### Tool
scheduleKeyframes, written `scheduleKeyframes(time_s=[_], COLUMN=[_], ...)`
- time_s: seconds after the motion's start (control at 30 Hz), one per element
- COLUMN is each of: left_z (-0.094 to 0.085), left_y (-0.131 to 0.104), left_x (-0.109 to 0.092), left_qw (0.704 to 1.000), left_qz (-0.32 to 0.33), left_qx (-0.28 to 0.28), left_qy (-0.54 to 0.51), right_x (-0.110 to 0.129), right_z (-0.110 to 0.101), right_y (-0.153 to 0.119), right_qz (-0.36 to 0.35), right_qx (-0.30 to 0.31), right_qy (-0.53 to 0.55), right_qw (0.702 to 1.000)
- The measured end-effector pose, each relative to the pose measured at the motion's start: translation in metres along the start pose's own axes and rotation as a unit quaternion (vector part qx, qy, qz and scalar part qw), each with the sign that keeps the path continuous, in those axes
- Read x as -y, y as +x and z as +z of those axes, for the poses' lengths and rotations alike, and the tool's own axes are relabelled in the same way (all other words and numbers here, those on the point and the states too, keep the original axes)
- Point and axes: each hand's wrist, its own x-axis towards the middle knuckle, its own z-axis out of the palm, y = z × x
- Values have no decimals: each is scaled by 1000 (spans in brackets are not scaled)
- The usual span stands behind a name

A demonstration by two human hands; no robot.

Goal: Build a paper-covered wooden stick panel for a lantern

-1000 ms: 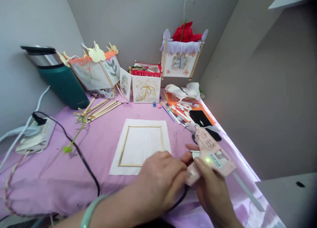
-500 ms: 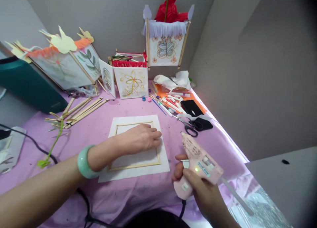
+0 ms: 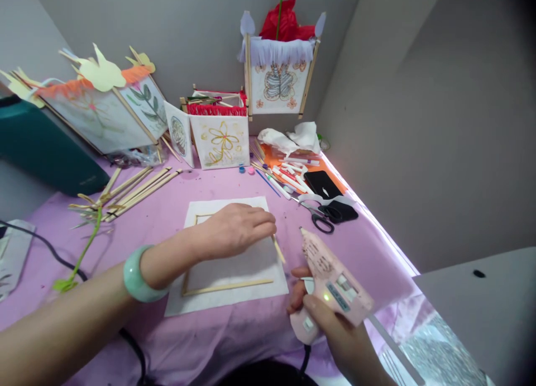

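Note:
My left hand (image 3: 237, 230), with a green bangle (image 3: 140, 274) at the wrist, is closed on a thin wooden stick (image 3: 279, 251) whose lower end sticks out beneath the fingers. Other sticks of a frame (image 3: 230, 287) lie on a white sheet (image 3: 234, 265) under that hand; part of the frame is hidden by it. In my right hand (image 3: 330, 327) is a pink glue gun (image 3: 335, 280), fingers wrapped around its handle. Its nozzle points up and left, apart from the frame, and a small light glows on its side. A glue stick (image 3: 396, 347) juts from its back.
Scissors (image 3: 320, 218), a black phone (image 3: 322, 184) and several markers (image 3: 291, 178) lie at the right. Wooden sticks (image 3: 142, 190) are piled at the left. Decorated lanterns (image 3: 224, 143) stand at the back, and one lantern (image 3: 278, 90) hangs. A dark cable (image 3: 50, 249) runs along the left.
My left hand has taken the frame's right-side stick off its place, swinging its lower end outward to the right. My right hand and the glue gun have shifted slightly left.

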Motion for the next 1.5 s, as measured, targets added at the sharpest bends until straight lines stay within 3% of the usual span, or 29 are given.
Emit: scheduleKeyframes(time_s=[0.1, 0.2, 0.27, 0.33, 0.63, 1.5], left_z=[-9, -13, -11, -8, -7, -7], left_y=[2, 1, -2, -6, -12, -12], left_x=[-8, -16, -20, -22, -30, -34], left_qw=[967, 863, 795, 763, 792, 810], left_qz=[-174, -327, -373, -390, -375, -365], left_qx=[-42, -6, 34, 57, 54, 46], left_qy=[-182, -384, -477, -513, -479, -457], right_x=[-1, 0, 3, 6, 12, 10], right_z=[1, 0, 0, 1, 10, 8], right_y=[0, 0, 2, 4, 6, 2], right_qz=[3, -1, -3, 5, 44, 46], right_qx=[19, 21, 19, 14, 1, -4], right_qy=[54, 81, 81, 81, 91, 38], right_qw=[998, 997, 997, 997, 995, 998])
